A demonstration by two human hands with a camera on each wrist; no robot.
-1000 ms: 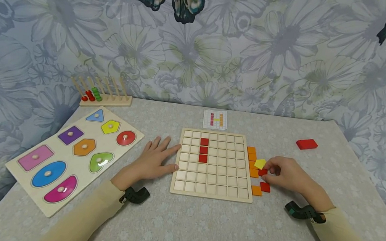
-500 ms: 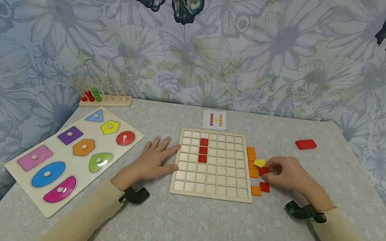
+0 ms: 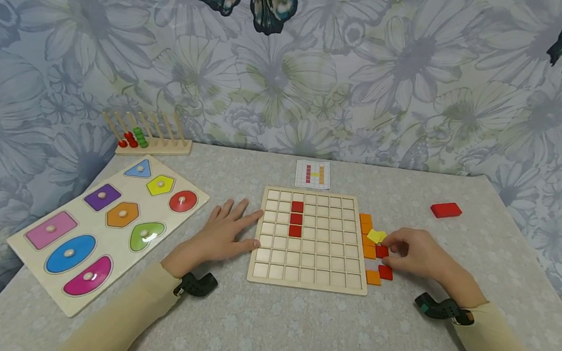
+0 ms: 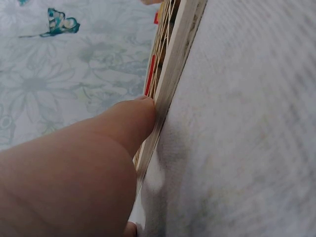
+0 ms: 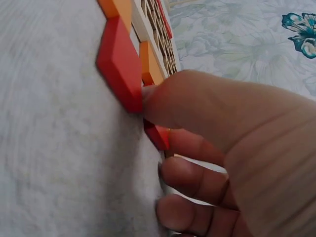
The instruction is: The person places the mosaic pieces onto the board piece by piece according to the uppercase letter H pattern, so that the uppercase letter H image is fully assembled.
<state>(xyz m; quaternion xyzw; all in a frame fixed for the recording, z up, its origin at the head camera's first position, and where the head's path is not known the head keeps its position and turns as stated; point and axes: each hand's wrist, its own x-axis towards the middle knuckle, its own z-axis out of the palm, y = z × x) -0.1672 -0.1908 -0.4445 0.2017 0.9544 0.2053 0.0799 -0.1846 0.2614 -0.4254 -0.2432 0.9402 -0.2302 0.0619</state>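
our left hand (image 3: pixel 228 235) is spread, fingers at the grid board (image 3: pixel 325 248)'s left edge; light pressure should stop skidding. our right hand (image 3: pixel 417 254) has curled fingers, small thumb-index gap by the yellow tile (image 3: pixel 376 237) and a red tile (image 3: pixel 382 252) just beside it; we can't tell if either is pinched. yellow seems to overlap the orange tiles (image 3: pixel 365 222), right of the board. we'd grip one tile by opposite edges and lift straight, leaving neighbours undisturbed. pale grey patterned tabletop (image 3: pixel 297 333); floral wall (image 3: pixel 288 87) behind, butterfly motifs (image 3: pixel 270 7) up top.
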